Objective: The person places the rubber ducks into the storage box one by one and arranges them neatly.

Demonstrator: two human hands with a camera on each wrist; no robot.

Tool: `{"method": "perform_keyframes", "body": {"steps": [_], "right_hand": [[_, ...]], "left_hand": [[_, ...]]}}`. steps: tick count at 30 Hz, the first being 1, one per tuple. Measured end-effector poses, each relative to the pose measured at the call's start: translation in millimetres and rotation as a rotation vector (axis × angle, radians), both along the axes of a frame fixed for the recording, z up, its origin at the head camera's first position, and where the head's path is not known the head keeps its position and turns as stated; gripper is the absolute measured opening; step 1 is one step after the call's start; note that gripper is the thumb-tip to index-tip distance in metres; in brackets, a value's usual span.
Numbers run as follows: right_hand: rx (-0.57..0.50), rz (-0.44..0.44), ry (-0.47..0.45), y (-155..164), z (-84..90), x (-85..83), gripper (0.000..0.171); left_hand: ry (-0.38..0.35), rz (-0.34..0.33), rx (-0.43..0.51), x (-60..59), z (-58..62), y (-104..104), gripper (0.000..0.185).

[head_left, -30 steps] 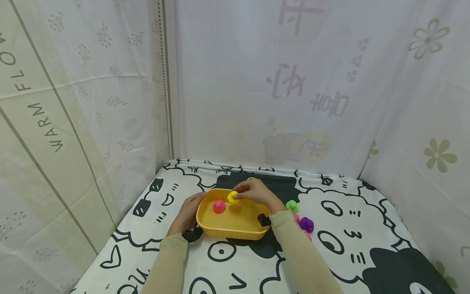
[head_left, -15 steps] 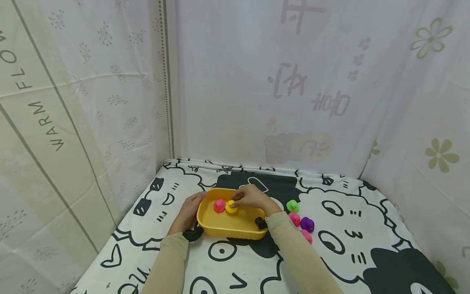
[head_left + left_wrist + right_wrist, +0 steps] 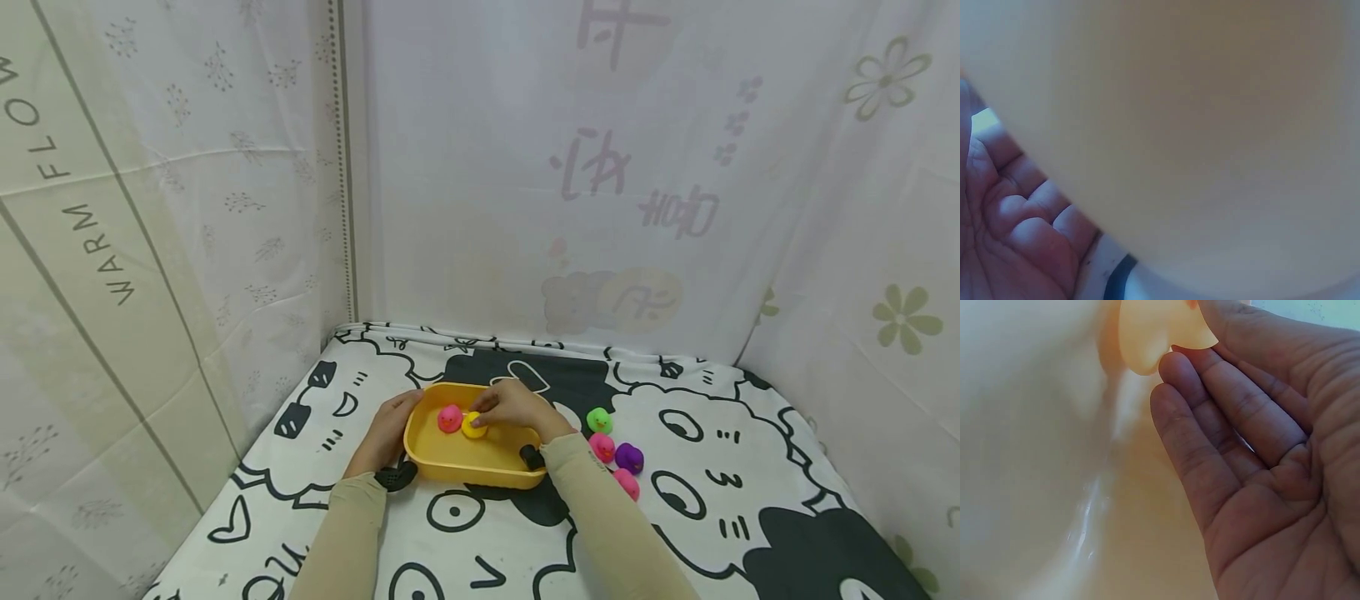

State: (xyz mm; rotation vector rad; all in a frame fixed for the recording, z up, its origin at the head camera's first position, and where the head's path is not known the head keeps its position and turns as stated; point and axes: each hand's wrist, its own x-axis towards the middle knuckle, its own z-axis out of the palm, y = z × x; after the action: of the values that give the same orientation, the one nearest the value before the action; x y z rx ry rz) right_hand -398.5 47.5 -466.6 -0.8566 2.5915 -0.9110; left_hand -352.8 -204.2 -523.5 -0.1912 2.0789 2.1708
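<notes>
Right hand (image 3: 517, 406) pinches yellow duck (image 3: 473, 427) inside yellow basin (image 3: 480, 467); left hand (image 3: 390, 429) steadies rim, fingers relaxed; release gently, beside pink duck (image 3: 449, 418).

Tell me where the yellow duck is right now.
In the head view the yellow duck sits inside the yellow tub, beside the pink duck, under the right hand fingertips.
</notes>
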Motion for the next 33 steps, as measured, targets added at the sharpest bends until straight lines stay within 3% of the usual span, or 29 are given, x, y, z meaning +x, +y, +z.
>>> {"method": "perform_keyframes", "body": {"steps": [14, 21, 33], "right_hand": [[0.002, -0.005, -0.011, -4.1, -6.7, 0.3, 0.03], [0.001, -0.01, -0.018, -4.1, -7.9, 0.1, 0.029], [-0.01, -0.007, -0.035, -4.0, -7.8, 0.5, 0.032]], "left_hand": [[-0.01, -0.034, -0.056, 0.4, 3.4, -2.0, 0.059], [0.005, 0.007, -0.049, -0.7, -1.4, -0.5, 0.057], [0.01, 0.003, -0.05, 0.1, -1.2, 0.5, 0.064]]}}
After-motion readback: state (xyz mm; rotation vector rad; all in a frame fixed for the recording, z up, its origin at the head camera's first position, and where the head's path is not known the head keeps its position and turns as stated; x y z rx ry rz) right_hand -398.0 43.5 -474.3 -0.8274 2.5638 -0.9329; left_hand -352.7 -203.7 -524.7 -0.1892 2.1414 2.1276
